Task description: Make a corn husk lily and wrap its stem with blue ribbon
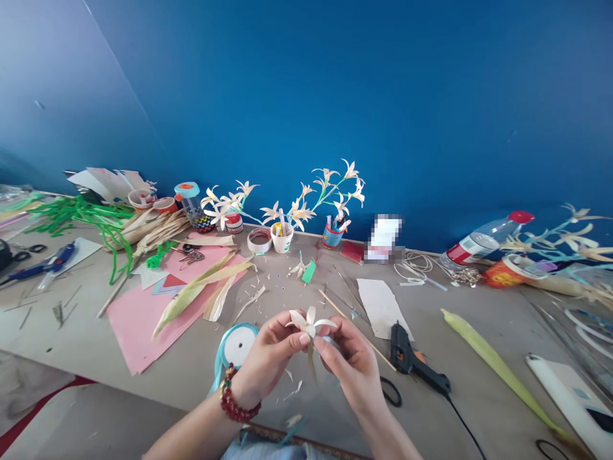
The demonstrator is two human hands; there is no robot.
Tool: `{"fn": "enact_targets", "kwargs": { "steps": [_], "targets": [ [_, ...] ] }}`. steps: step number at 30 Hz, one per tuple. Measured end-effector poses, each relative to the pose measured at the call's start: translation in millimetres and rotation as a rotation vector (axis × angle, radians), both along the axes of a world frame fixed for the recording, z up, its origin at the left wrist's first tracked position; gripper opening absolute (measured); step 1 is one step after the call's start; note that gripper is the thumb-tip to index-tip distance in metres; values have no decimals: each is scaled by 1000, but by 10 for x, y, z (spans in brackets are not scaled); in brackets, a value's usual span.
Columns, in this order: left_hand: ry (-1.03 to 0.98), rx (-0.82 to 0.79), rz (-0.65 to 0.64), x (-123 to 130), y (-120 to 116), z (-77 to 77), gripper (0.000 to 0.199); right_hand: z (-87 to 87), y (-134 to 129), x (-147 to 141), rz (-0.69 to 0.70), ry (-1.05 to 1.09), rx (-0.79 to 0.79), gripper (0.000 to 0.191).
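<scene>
A cream-white flower [311, 322] with several narrow petals is held up between both hands, above the table's front part. My left hand [274, 356], with red bead bracelets at the wrist, pinches it from the left, thumb near its centre. From the right, my right hand [348, 358] grips its base and petal side, fingers curled. A pale husk strip [311, 363] hangs below the flower. Beside my left hand lies a roll of light blue ribbon [238, 345]. To the right of my right hand rests a black glue gun [416, 361] with its cord.
Pink paper [143, 319] and green husks [191, 291] lie left. Flowers stand in a white cup [282, 239] and blue-red cup [332, 236] by the wall. White paper [383, 306], a long husk [498, 364], a bottle [479, 243] and a phone [569, 396] are at right.
</scene>
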State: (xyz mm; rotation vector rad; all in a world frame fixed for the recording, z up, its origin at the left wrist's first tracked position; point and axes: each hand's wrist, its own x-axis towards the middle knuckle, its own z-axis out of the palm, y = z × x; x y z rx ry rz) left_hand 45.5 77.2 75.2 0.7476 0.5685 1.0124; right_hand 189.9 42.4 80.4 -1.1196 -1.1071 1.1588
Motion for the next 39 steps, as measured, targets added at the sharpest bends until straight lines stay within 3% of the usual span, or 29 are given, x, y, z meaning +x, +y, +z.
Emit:
{"fn": "enact_targets", "kwargs": {
  "steps": [8, 16, 26, 39],
  "targets": [
    [-12, 41, 0, 5, 22, -6, 21, 8, 18, 3, -40, -86, 85, 19],
    [52, 116, 48, -11, 23, -62, 19, -68, 15, -47, -56, -9, 63, 23],
    [80, 136, 36, -6, 27, -87, 18, -13, 1, -16, -25, 62, 74, 20],
    [1, 105, 43, 59, 17, -65, 19, -60, 6, -21, -12, 143, 67, 15]
  ]
}}
